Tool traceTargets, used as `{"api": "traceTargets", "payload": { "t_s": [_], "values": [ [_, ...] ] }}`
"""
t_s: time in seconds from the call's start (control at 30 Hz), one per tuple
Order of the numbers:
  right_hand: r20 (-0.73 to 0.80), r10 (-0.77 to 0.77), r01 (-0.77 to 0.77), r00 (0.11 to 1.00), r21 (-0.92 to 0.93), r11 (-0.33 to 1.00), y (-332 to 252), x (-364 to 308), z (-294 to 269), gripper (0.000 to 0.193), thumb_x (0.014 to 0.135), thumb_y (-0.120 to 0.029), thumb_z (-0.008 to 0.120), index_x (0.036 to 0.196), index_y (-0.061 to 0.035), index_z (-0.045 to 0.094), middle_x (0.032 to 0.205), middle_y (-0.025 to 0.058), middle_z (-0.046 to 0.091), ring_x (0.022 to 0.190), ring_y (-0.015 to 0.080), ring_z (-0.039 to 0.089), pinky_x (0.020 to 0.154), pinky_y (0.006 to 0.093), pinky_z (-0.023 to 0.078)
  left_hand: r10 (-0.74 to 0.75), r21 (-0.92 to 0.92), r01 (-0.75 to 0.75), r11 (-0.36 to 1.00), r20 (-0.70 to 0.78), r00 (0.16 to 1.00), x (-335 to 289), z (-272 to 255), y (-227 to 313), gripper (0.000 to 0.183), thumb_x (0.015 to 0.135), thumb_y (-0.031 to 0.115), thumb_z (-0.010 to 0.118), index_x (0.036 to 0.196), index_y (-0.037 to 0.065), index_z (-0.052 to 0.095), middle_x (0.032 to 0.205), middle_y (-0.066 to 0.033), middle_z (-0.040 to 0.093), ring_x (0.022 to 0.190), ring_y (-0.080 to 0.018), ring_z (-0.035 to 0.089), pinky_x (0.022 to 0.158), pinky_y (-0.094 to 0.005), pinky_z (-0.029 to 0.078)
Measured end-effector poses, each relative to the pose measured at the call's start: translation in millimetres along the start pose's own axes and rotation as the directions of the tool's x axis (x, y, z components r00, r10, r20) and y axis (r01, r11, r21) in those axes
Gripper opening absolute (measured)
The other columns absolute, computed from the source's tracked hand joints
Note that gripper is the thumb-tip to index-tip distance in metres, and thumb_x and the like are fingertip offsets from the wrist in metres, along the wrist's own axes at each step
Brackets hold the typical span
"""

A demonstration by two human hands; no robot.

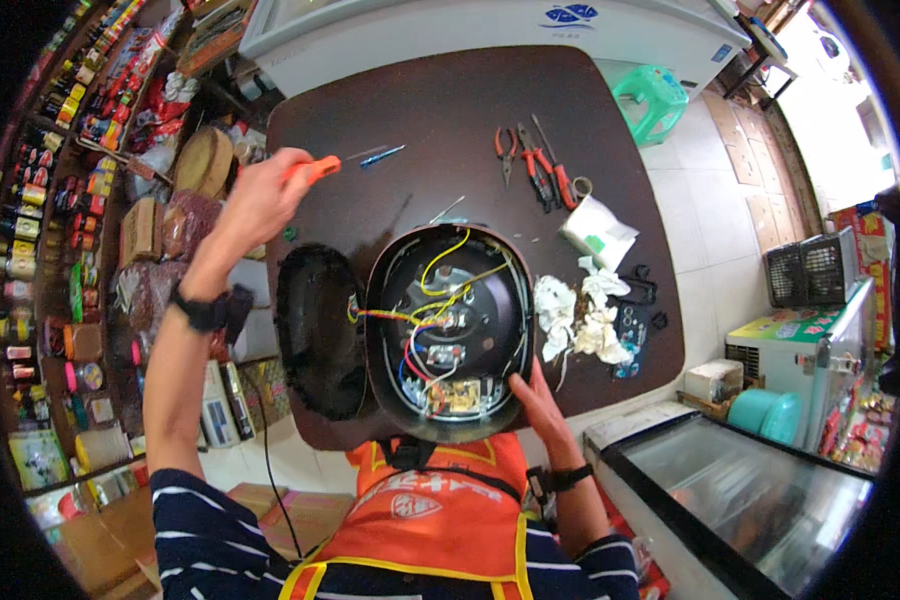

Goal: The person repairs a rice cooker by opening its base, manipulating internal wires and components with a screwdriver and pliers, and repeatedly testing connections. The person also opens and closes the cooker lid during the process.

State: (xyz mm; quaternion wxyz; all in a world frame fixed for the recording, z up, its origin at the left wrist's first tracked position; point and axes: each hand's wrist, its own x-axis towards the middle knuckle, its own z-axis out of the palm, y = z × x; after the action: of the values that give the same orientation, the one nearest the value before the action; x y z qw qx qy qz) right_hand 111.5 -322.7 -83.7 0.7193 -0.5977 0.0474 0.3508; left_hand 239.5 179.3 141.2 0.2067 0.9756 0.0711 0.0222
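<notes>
My left hand point(270, 195) is raised over the table's left side, closed around the orange handle of a screwdriver point(322, 168). The shaft points right, toward a small blue rod-like tool point(382, 156) on the table. In front of me sits an opened oval appliance housing point(375, 345), dark inside, with yellow, red, blue and white wires and a circuit board point(463, 396). My right hand point(542, 408) grips the near right side of this housing, thumb at its rim, other fingers partly hidden. Wires run left from the housing to a black oval cover point(320, 335) lying beside it.
On the dark table point(440, 100) lie red-handled pliers point(506, 155), other red-handled tools point(545, 170), a white roll point(600, 232) and crumpled tissues point(595, 315). Small dark parts point(635, 290) lie at the right. Shelves stand left, a green stool point(653, 100) beyond, a glass-topped freezer point(730, 490) at right.
</notes>
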Motion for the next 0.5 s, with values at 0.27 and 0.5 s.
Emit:
{"api": "traceTargets", "payload": {
  "t_s": [0.27,0.5],
  "values": [
    [-0.006,-0.091,0.091,0.996,0.082,0.992,7,5,8,0.088,0.109,-0.032,0.063,0.177,-0.0016,0.017,0.176,0.0143,0.035,0.161,0.0253,0.033,0.134,0.0389,0.023,0.194,-0.068,-0.182,0.981,0.356,0.914,-212,-89,105,0.033,0.090,0.016,0.086,0.120,0.006,0.076,0.099,-0.0148,0.079,0.080,-0.0309,0.078,0.073,-0.0397,0.062],
    [-0.022,-0.133,0.134,0.991,0.038,0.990,2,0,14,0.076,0.117,-0.038,0.053,0.177,-0.0014,0.022,0.176,0.0109,0.037,0.159,0.0220,0.035,0.132,0.0372,0.025,0.233,0.018,-0.286,0.958,0.533,0.813,-270,37,124,0.031,0.101,0.035,0.076,0.108,0.006,0.070,0.079,-0.0154,0.072,0.069,-0.0384,0.074,0.060,-0.0499,0.061]
  ]
}}
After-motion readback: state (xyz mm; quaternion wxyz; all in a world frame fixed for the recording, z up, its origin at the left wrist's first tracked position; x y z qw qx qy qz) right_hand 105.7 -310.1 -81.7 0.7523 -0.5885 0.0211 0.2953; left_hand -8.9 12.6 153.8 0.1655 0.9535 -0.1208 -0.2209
